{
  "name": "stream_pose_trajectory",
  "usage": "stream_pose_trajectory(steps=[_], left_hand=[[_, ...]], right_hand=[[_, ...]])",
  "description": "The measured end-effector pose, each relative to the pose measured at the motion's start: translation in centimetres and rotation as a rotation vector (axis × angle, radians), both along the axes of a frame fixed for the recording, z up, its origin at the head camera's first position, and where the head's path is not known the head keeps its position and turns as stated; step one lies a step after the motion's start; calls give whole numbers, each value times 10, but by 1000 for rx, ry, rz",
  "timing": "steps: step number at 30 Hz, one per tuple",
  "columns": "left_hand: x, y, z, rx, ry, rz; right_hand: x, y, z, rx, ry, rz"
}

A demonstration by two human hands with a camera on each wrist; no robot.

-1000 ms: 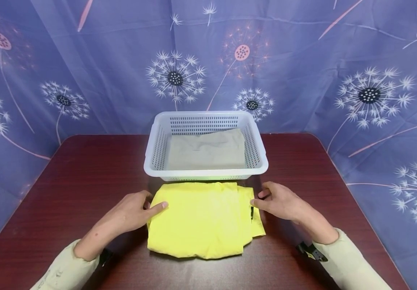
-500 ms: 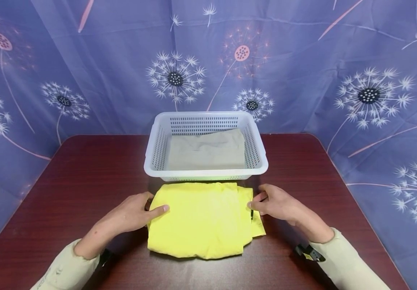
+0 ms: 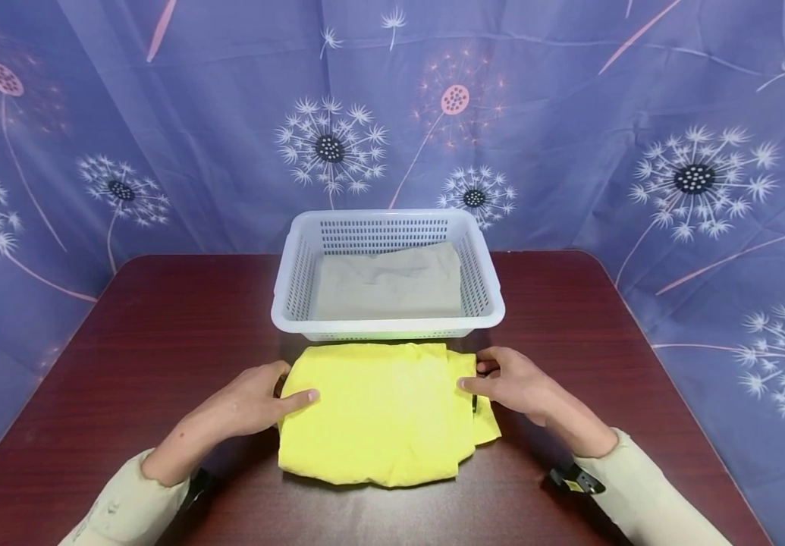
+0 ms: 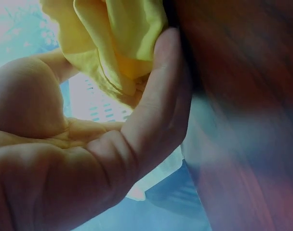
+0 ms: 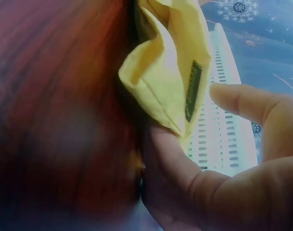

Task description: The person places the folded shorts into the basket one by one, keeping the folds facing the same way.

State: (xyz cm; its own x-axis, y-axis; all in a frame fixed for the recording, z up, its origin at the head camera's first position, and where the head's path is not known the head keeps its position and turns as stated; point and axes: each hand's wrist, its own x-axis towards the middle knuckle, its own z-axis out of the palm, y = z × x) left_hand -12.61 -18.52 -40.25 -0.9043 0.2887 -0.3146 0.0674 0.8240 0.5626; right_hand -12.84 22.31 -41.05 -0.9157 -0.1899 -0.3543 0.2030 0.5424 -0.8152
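Note:
A folded yellow garment (image 3: 372, 413) lies on the table in front of the basket, layers stacked, with loose ends sticking out on its right. My left hand (image 3: 255, 398) grips its left edge, thumb on top and fingers at the underside; in the left wrist view the fingers (image 4: 156, 96) run along the hanging folds. At the right edge, my right hand (image 3: 518, 383) reaches its thumb over the top layer. The right wrist view has the fingers (image 5: 173, 159) tucked at the lower fold and the thumb close to the cloth's edge, near a dark label (image 5: 193, 91).
A white plastic basket (image 3: 388, 326) with slotted walls stands just behind the garment. Inside it lies a folded light grey cloth (image 3: 392, 284). The dark red-brown table (image 3: 180, 326) ends at a purple curtain (image 3: 221, 98) with dandelion prints.
My right hand has moved left, its thumb now farther over the garment's right edge. The left hand has stayed almost still, and the garment lies where it was.

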Motion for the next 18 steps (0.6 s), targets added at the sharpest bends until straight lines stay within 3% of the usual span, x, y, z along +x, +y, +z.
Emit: stream_pose_trajectory(steps=[9, 18], left_hand=[[0, 0, -1, 16, -4, 6], [-1, 0, -1, 10, -10, 9]], right_hand=[[-1, -1, -3, -95, 8, -9], [-1, -5, -3, -215, -134, -19]])
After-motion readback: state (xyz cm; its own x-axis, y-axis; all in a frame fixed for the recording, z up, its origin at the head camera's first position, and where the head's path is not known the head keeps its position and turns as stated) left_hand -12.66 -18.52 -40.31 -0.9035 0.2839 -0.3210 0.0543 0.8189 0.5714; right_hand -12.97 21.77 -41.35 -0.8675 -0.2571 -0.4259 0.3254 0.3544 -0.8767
